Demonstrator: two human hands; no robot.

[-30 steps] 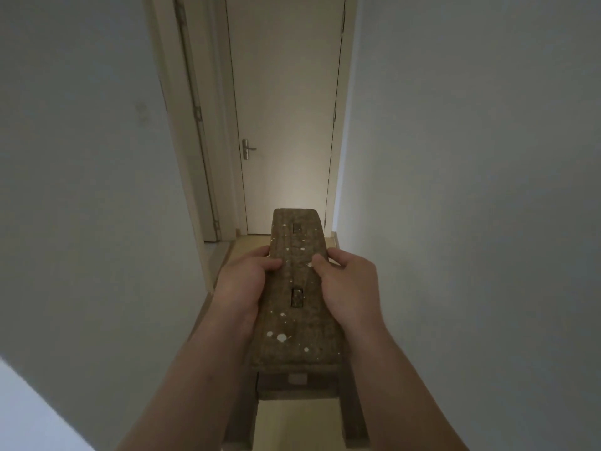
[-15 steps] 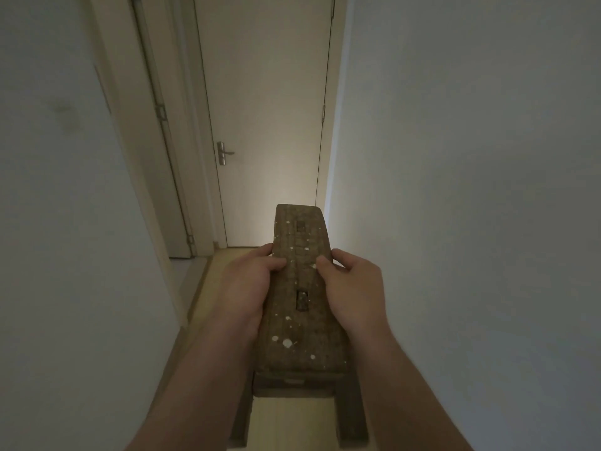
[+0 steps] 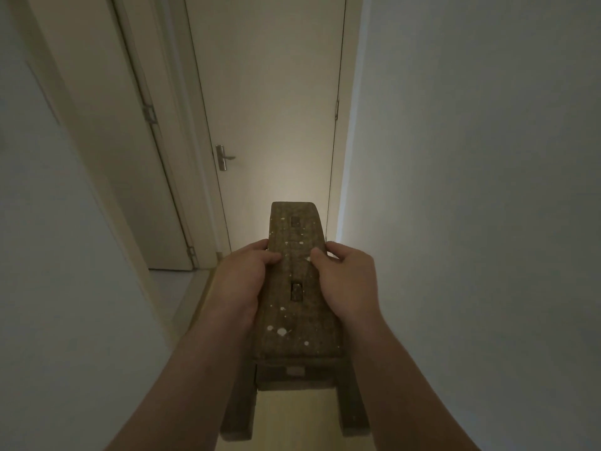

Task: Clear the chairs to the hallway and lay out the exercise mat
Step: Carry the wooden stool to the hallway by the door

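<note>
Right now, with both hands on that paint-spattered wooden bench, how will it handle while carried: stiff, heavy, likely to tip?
Probably rigid: the wooden bench has a thick plank top. Likely heavy for its size, since the left hand and the right hand both grip its edges. Being long and narrow, its far end may swing into the right wall.

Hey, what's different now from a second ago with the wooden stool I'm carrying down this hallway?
The paint-speckled brown wooden stool has been carried further along: the closed white door ahead looks nearer, and the side door on the left has slid toward the left edge. Nothing was picked up or let go; the left hand and right hand grip the stool's long sides as before.
</note>
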